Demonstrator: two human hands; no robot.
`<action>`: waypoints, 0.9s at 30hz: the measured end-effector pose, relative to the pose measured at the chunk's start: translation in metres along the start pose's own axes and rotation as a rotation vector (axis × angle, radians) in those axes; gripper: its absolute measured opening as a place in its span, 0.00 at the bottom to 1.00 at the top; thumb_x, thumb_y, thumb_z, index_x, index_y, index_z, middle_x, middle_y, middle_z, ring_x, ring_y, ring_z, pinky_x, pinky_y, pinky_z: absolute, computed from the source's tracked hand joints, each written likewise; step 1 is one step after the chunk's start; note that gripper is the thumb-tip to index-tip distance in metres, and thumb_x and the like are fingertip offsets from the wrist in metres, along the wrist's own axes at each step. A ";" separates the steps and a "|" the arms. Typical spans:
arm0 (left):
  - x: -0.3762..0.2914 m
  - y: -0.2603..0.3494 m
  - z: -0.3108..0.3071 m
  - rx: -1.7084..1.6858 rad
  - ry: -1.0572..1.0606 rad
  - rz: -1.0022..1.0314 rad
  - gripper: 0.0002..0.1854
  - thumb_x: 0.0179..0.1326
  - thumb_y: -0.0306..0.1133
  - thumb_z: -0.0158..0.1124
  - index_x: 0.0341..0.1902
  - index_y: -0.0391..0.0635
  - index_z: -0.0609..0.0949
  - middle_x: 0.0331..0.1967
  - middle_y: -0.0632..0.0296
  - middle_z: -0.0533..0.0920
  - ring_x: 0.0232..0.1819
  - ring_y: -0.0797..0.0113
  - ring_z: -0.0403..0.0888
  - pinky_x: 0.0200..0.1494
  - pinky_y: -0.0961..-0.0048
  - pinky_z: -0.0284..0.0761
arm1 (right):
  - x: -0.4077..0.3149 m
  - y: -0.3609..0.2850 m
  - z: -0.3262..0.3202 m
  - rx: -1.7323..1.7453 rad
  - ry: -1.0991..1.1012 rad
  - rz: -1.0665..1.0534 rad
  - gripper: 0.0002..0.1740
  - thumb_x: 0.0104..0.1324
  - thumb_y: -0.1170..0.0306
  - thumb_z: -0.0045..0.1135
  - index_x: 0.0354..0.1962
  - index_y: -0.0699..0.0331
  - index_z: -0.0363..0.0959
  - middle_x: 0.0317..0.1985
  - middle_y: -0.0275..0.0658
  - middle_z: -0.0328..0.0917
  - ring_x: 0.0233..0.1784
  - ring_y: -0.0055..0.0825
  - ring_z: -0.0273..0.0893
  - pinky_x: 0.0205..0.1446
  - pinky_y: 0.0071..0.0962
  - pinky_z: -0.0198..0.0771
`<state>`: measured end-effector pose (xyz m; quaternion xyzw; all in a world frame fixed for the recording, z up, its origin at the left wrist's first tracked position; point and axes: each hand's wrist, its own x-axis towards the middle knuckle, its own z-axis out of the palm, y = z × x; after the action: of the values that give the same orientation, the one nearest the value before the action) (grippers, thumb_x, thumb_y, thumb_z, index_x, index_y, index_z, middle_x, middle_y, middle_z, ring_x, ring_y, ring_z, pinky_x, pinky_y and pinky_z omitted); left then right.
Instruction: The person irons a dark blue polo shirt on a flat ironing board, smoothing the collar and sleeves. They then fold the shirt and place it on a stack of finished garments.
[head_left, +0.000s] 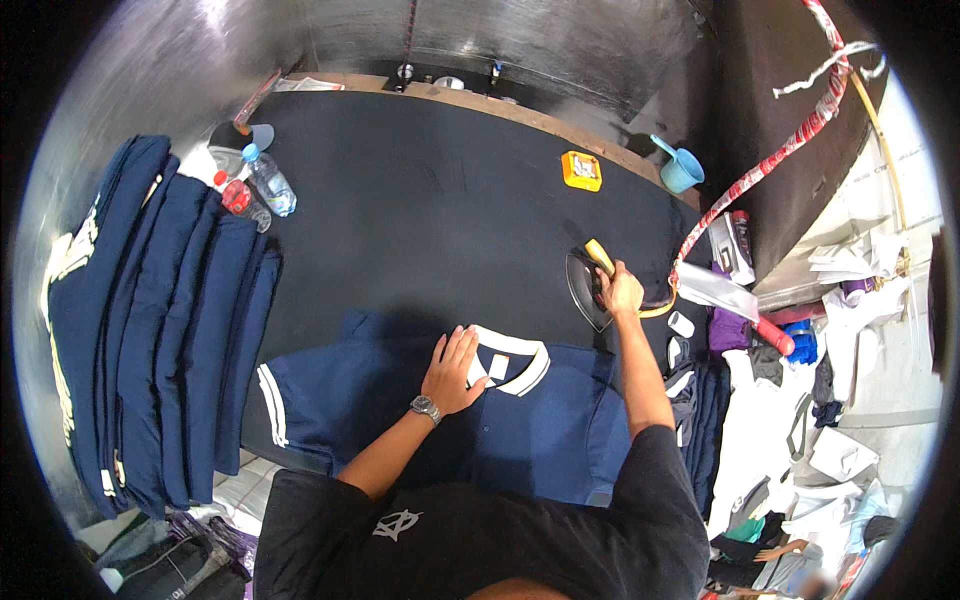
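Observation:
A navy polo shirt (517, 427) with a white-trimmed collar (536, 371) lies spread on the black-covered table (420, 210), its collar away from me. My left hand (452, 373) rests flat on the collar's left side, holding nothing; a metal watch (426, 407) circles that wrist. Right of the collar and farther away, my right hand (622, 291) grips the handle of a clothes iron (581, 292). The yellow end of the handle shows past my fingers. The iron is on the black cover, apart from the shirt, with part of it hidden by my hand.
Folded navy garments (172, 330) are piled at left, near plastic bottles (268, 180). An orange ashtray (582, 171) and a blue dipper (681, 169) stand at the back right. A wrapped hose (757, 172) runs to the iron. Another person's arm (784, 551) shows at lower right.

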<state>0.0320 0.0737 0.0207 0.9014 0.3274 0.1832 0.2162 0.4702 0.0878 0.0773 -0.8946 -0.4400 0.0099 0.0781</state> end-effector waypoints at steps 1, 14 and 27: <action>-0.002 0.001 0.001 -0.006 0.026 0.010 0.48 0.66 0.53 0.66 0.82 0.35 0.65 0.86 0.49 0.61 0.87 0.49 0.55 0.86 0.46 0.48 | 0.009 -0.004 -0.005 -0.060 -0.079 0.022 0.34 0.69 0.44 0.69 0.57 0.65 0.81 0.44 0.56 0.89 0.49 0.56 0.88 0.51 0.53 0.80; -0.007 -0.005 -0.010 -0.119 -0.020 0.031 0.58 0.65 0.60 0.70 0.86 0.34 0.55 0.89 0.47 0.52 0.90 0.46 0.44 0.88 0.46 0.41 | -0.148 -0.059 -0.107 1.799 -0.447 0.412 0.39 0.78 0.34 0.51 0.50 0.68 0.75 0.20 0.29 0.63 0.18 0.20 0.63 0.20 0.27 0.62; -0.032 -0.018 -0.045 -0.352 0.140 0.009 0.50 0.63 0.42 0.74 0.85 0.42 0.62 0.88 0.48 0.55 0.90 0.43 0.45 0.87 0.44 0.40 | -0.137 -0.145 0.014 0.605 -0.339 0.110 0.37 0.78 0.40 0.56 0.31 0.72 0.81 0.19 0.43 0.77 0.21 0.34 0.79 0.27 0.38 0.71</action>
<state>-0.0215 0.0763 0.0430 0.8363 0.3003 0.3008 0.3464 0.2711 0.0689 0.0779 -0.8390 -0.3750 0.2925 0.2645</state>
